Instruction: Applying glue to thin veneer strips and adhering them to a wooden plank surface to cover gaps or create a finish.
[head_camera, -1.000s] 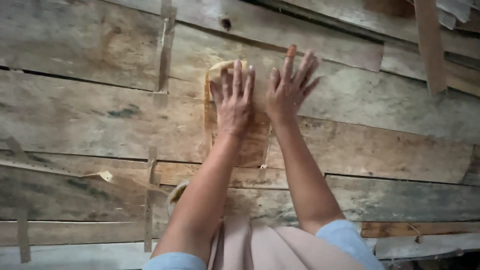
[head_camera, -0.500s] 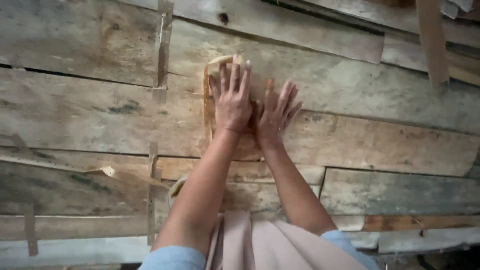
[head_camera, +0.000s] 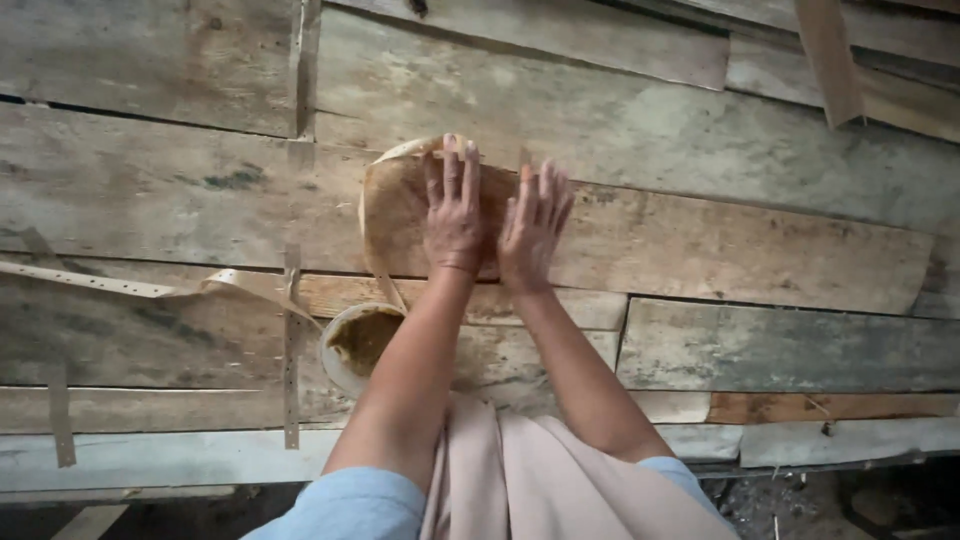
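My left hand (head_camera: 453, 212) lies flat, fingers spread, on a brown wet patch of clay-like paste (head_camera: 395, 215) smeared over weathered wooden planks (head_camera: 650, 130). Beside it my right hand (head_camera: 533, 226) presses flat on the same patch at its right edge, fingers apart. Both palms face the wood and hold nothing. A pale curved strip (head_camera: 385, 165) edges the patch on its left. Below my left forearm sits a small white bowl (head_camera: 340, 365) holding brown paste.
Thin pale strips (head_camera: 150, 290) with small holes run across and down the planks at the left. Another strip (head_camera: 830, 60) hangs at the upper right. A pale cloth (head_camera: 520, 480) drapes over my lap. Dark ground shows under the lowest plank.
Both hands have slid down the planks over the patch, the right one drawing in close beside the left. The view has tilted, bringing the bowl into sight.
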